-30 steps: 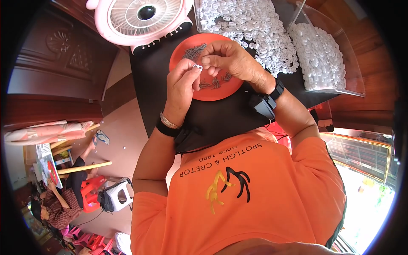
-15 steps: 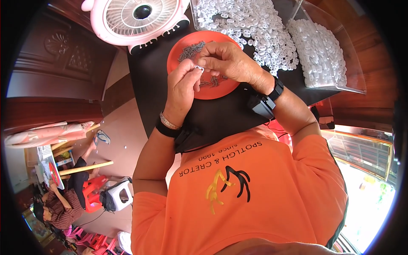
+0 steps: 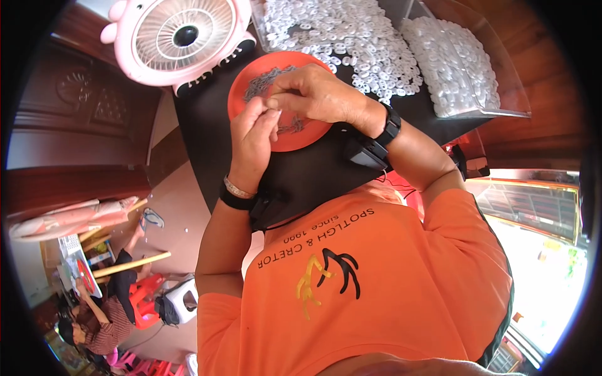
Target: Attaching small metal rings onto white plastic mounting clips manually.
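Over an orange plate (image 3: 313, 135) both my hands meet, fingertips pinched close together. My left hand (image 3: 249, 141) is closed on a small white plastic piece, now mostly hidden between the fingertips. My right hand (image 3: 323, 94) is closed too, thumb and forefinger pressed against the left fingertips; what they hold is too small to make out. Thin grey metal pieces (image 3: 263, 83), which look like small screws or pins, lie in a heap on the plate. A few more sit beside my hands near its lower rim.
A heap of white two-holed plastic pieces (image 3: 364, 50) spreads beyond the plate on the black table (image 3: 301, 178). At right, a clear bin (image 3: 514, 113) holds more. A pink fan (image 3: 185, 36) stands at the far left. Another person (image 3: 103, 319) sits in the lower left.
The view has shifted, so the plate and hands appear further left. My fingertips have closed in over the white piece, which showed more plainly before.
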`<action>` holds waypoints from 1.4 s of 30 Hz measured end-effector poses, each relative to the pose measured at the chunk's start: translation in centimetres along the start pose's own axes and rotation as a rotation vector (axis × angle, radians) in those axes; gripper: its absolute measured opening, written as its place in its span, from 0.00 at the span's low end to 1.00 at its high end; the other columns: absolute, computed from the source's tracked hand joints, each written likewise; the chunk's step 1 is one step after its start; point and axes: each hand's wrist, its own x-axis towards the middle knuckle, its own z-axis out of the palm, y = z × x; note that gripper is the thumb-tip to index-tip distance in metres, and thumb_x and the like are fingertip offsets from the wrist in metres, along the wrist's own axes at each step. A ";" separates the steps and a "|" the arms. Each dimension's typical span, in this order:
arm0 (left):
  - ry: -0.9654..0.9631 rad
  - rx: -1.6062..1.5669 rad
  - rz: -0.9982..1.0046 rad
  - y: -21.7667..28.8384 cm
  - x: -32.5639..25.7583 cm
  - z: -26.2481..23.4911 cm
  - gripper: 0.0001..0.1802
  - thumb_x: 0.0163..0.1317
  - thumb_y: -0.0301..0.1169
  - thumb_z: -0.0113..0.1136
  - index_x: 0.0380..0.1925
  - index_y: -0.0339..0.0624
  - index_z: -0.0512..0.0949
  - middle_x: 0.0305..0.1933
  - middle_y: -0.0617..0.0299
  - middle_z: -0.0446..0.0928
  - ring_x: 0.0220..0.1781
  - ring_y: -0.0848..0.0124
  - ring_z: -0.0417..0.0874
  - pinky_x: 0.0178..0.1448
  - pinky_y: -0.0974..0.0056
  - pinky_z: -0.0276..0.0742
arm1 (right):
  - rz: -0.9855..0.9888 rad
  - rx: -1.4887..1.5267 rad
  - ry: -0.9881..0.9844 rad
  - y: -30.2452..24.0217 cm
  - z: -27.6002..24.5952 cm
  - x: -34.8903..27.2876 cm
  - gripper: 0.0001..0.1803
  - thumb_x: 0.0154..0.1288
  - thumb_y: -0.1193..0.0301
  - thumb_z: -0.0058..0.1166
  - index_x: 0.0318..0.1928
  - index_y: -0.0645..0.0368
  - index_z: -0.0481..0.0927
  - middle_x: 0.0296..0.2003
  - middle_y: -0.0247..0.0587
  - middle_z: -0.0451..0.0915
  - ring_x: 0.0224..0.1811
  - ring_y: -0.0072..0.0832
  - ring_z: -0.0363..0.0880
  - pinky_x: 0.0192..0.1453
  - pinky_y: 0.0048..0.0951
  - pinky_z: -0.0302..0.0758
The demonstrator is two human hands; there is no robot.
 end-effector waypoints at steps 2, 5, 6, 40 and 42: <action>0.015 -0.081 -0.011 -0.4 0.3 -0.1 0.07 0.64 0.29 0.48 0.29 0.40 0.71 0.21 0.69 0.68 0.21 0.81 0.67 0.27 0.75 0.60 | 0.133 -0.094 -0.021 -0.9 -1.2 -0.1 0.14 0.62 0.62 0.59 0.35 0.62 0.81 0.23 0.37 0.78 0.26 0.24 0.76 0.32 0.28 0.74; 0.062 -0.127 -0.007 -0.6 0.5 -0.5 0.08 0.64 0.29 0.50 0.26 0.39 0.71 0.19 0.68 0.69 0.19 0.83 0.67 0.24 0.76 0.58 | 0.176 -0.067 0.241 -0.6 -2.5 -0.1 0.15 0.62 0.59 0.59 0.35 0.60 0.82 0.22 0.37 0.78 0.24 0.21 0.75 0.31 0.28 0.73; 0.063 -0.141 -0.012 -0.7 0.5 -0.7 0.08 0.64 0.29 0.48 0.27 0.40 0.70 0.20 0.68 0.69 0.20 0.81 0.68 0.25 0.75 0.59 | 0.173 -0.280 0.285 -1.0 -3.8 -0.3 0.13 0.61 0.61 0.59 0.35 0.59 0.82 0.21 0.39 0.78 0.23 0.22 0.75 0.30 0.27 0.72; 0.026 -0.208 -0.012 0.1 0.1 -0.4 0.07 0.63 0.28 0.49 0.25 0.40 0.70 0.20 0.68 0.68 0.19 0.81 0.66 0.25 0.75 0.60 | 0.247 0.118 0.143 2.6 -4.5 -0.3 0.11 0.65 0.71 0.55 0.43 0.65 0.81 0.32 0.31 0.81 0.33 0.15 0.75 0.39 0.19 0.73; 0.032 -0.240 -0.021 -0.1 0.2 -0.4 0.07 0.62 0.27 0.51 0.25 0.39 0.70 0.19 0.68 0.67 0.18 0.81 0.64 0.24 0.75 0.59 | 0.272 0.289 0.087 0.2 -2.9 -0.2 0.10 0.65 0.72 0.54 0.43 0.65 0.81 0.33 0.30 0.80 0.34 0.14 0.75 0.41 0.16 0.72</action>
